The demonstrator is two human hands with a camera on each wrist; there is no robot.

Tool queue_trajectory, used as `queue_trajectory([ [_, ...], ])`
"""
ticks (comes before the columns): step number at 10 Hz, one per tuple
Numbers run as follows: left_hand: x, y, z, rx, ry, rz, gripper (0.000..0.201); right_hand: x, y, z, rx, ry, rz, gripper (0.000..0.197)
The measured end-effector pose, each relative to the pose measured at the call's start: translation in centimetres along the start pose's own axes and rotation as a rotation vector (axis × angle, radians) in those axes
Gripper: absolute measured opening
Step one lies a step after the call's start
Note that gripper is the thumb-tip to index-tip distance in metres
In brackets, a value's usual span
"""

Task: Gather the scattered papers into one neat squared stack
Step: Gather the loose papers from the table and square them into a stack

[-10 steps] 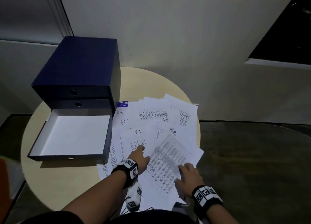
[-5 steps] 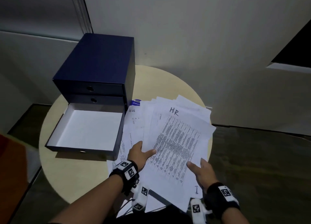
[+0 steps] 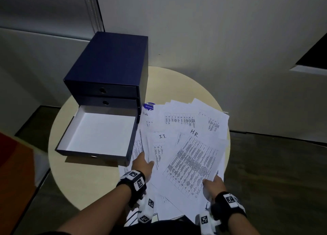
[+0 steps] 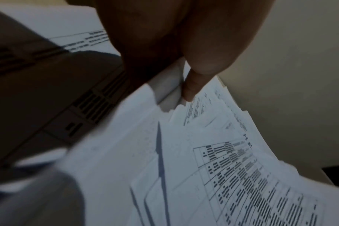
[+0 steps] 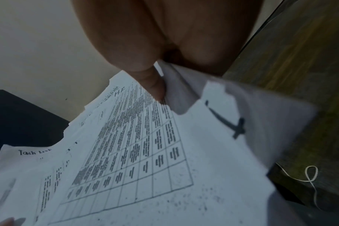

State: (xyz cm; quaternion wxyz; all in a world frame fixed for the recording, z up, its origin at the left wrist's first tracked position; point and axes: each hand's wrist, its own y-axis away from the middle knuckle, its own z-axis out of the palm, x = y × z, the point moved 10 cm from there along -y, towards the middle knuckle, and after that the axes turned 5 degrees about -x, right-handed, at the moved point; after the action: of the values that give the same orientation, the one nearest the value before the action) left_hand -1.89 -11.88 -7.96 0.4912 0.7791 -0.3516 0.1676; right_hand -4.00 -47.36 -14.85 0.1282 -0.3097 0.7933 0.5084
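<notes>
A round table [image 3: 92, 185] bears a navy drawer box [image 3: 109, 65] at ten o'clock, its bottom drawer [image 3: 99, 135] open. Fanned papers [image 3: 185, 142] sprawl at three o'clock. The left hand [image 3: 143, 165] pinches their left edge, the right hand [image 3: 213, 184] their near corner.

Both hands [image 3: 178, 174] gripping fanned papers [image 3: 187, 137], round table [image 3: 177, 86], open drawer [image 3: 100, 134]

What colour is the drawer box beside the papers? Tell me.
Dark navy blue drawer box, white inside its open drawer; clearest in the head view.
</notes>
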Motion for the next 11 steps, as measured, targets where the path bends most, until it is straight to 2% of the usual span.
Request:
queue_trajectory([
  [1, 1.9, 0.3, -0.3, 0.054, -0.061, 0.129, 0.024, 0.0, -0.2, -0.2, 0.014, 0.042, 0.012, 0.063],
  [2, 5.4, 2.2, -2.1, 0.162, -0.157, 0.263, 0.015, 0.0, -0.6, -0.3, 0.014, 0.050, 0.010, 0.049],
  [3, 8.8, 4.2, -4.2, 0.230, -0.185, 0.417, 0.011, -0.1, -0.7, -0.3, 0.000, 0.048, 0.028, 0.038],
  [4, 11.4, 5.9, -6.9, 0.312, -0.237, 0.511, 0.009, -0.6, -0.2, -0.2, 0.006, 0.017, 0.030, 0.041],
  [5, 14.2, 8.8, -11.1, 0.462, -0.169, 0.630, 0.006, -0.4, -0.3, 0.0, 0.016, -0.019, 0.021, 0.040],
  [6, 16.3, 11.5, -16.0, 0.598, 0.077, 0.736, 0.013, -0.4, -0.2, 0.3, 0.008, -0.029, 0.014, 0.048],
  [7, 14.2, 9.4, -20.0, 0.544, 0.738, 0.706, 0.015, -0.7, 0.4, -0.2, 0.011, -0.038, -0.010, 0.034],
  [8, 12.7, 7.6, -19.3, 0.421, 0.948, 0.665, 0.036, -1.2, 1.0, -0.1, -0.027, -0.049, -0.057, 0.027],
  [9, 11.3, 6.2, -15.2, 0.314, 0.766, 0.532, 0.028, -1.3, 0.9, 0.3, -0.080, -0.053, -0.067, 0.055],
  [10, 9.2, 4.1, -10.0, 0.160, 0.660, 0.402, 0.028, -1.1, 0.5, 1.1, -0.208, -0.081, -0.079, 0.044],
  [11, 6.4, 2.2, -5.0, 0.034, 0.286, 0.323, 0.032, -1.4, 1.2, 0.6, -0.217, -0.177, -0.079, 0.029],
])
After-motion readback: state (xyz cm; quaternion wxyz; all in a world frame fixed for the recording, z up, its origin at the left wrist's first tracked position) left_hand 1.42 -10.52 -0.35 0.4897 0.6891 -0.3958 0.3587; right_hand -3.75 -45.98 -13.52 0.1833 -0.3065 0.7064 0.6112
